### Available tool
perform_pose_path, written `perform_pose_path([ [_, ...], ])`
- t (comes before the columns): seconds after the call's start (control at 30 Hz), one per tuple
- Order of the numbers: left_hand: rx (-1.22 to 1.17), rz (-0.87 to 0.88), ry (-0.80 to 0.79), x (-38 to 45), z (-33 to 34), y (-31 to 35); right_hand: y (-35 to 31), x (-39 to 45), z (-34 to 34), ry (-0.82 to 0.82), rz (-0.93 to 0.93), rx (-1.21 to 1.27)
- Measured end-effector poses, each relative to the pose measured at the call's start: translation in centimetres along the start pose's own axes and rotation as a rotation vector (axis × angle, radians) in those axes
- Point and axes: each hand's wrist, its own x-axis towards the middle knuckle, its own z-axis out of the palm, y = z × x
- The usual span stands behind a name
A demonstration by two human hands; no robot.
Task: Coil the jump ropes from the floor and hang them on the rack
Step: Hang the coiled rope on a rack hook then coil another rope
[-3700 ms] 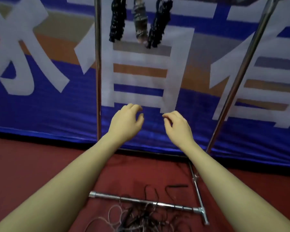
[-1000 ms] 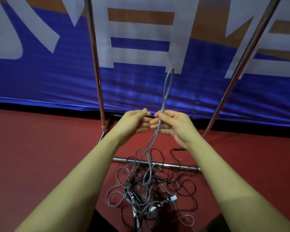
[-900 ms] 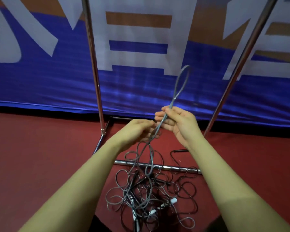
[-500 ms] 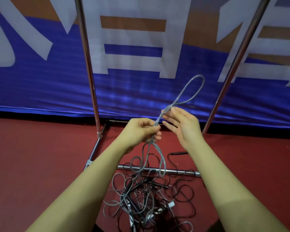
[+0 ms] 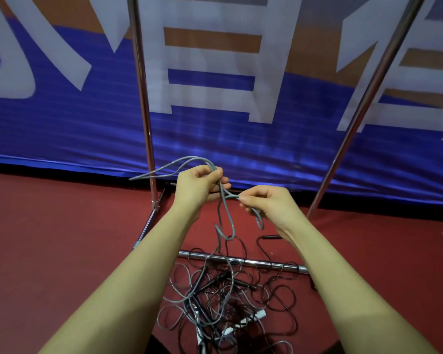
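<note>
Since half a second ago, the grey jump rope loop no longer rises right of the hands; it now juts left from the left hand, crossing the rack upright. Left fingers curl around the rope; the right hand pinches a bend beside it. Strands drop to the tangled rope pile over the rack's base bar. Behind the rack, the blue banner shows large white characters, cut off and unreadable.

Grey jump rope held up in loops, trailing down into tangled pile of grey and black ropes on the floor, across the chrome rack base bar.
</note>
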Motion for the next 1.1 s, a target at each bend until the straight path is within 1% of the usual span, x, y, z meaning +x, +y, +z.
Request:
perform_pose_path([
  [0.13,-0.019,-0.019,0.043,0.4,-0.9,0.1,0.1,0.0,-0.9,0.115,-0.188,0.011],
  [0.2,-0.03,-0.035,0.014,0.4,-1.3,0.2,0.2,-0.1,-1.3,0.121,-0.226,0.095],
  [0.27,-0.036,-0.057,-0.038,0.2,-1.3,0.2,0.4,-0.3,-1.3,0.082,-0.213,0.218],
  [0.33,-0.05,-0.073,-0.072,0.0,-1.1,0.3,0.6,-0.3,-1.1,0.087,-0.19,0.262],
  [0.4,-0.094,-0.081,-0.09,-0.1,-0.9,0.5,0.8,-0.1,-1.1,0.15,-0.158,0.226],
  [0.47,-0.152,-0.066,-0.095,-0.1,-0.6,0.9,1.2,0.1,-1.2,0.18,-0.125,0.125],
  [0.53,-0.203,-0.028,-0.079,-0.1,-0.3,1.3,1.6,0.2,-1.0,0.136,-0.095,0.031],
  [0.6,-0.227,0.003,-0.068,-0.1,-0.2,1.6,1.9,0.1,-0.9,0.109,-0.082,-0.009],
  [0.67,-0.217,0.014,-0.08,-0.2,-0.1,1.7,1.9,0.0,-0.7,0.098,-0.099,0.022],
  [0.77,-0.217,0.019,-0.102,-0.4,0.3,1.7,1.4,0.0,-0.3,0.022,-0.11,0.065],
  [0.87,-0.227,0.032,-0.118,-0.8,1.0,2.1,1.0,-0.3,0.3,-0.097,-0.086,0.084],
  [1.0,-0.202,0.074,-0.095,-0.9,1.3,2.4,0.3,-0.9,1.1,-0.218,-0.008,0.16],
  [1.1,-0.192,0.083,-0.08,-0.8,1.2,2.6,-0.2,-1.4,1.5,-0.25,0.012,0.22],
])
